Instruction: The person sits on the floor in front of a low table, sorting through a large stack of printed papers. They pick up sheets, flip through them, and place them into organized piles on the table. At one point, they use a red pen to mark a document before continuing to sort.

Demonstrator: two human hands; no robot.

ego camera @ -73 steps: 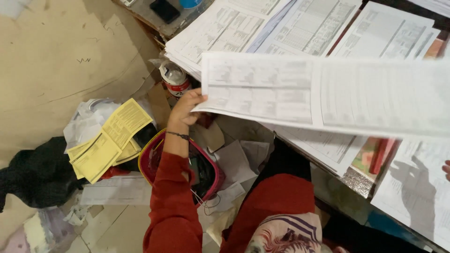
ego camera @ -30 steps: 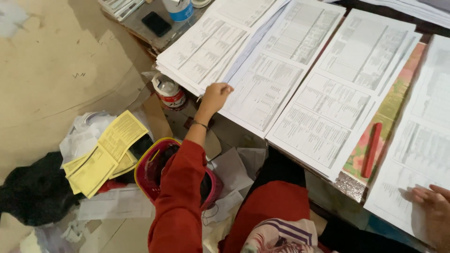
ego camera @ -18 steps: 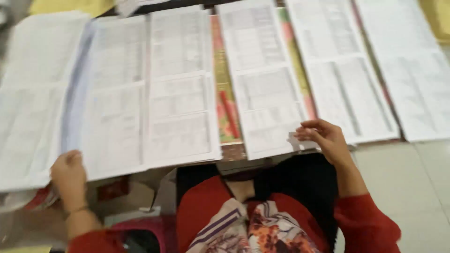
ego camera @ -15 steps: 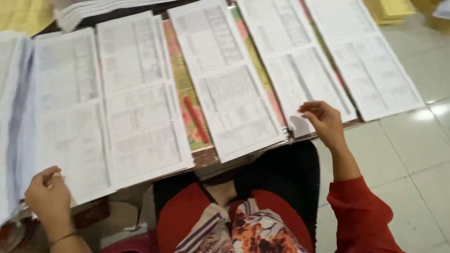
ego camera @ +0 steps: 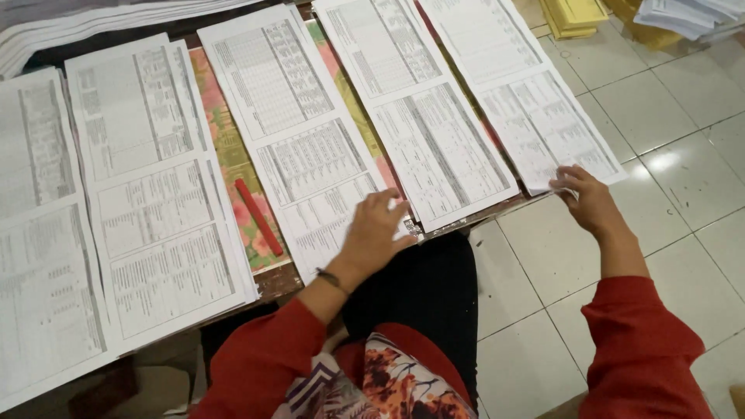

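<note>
Your left hand (ego camera: 374,233) lies flat, fingers spread, on the near edge of the middle paper stack (ego camera: 310,147); your right hand (ego camera: 588,200) pinches the near corner of the rightmost stack (ego camera: 512,93) on the tabletop (ego camera: 272,281), seemingly lifting a sheet; next, peel one cleanly

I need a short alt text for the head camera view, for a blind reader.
A person in red sleeves rests the left hand and right hand on the near edges of printed paper stacks lined up on a low table.
</note>
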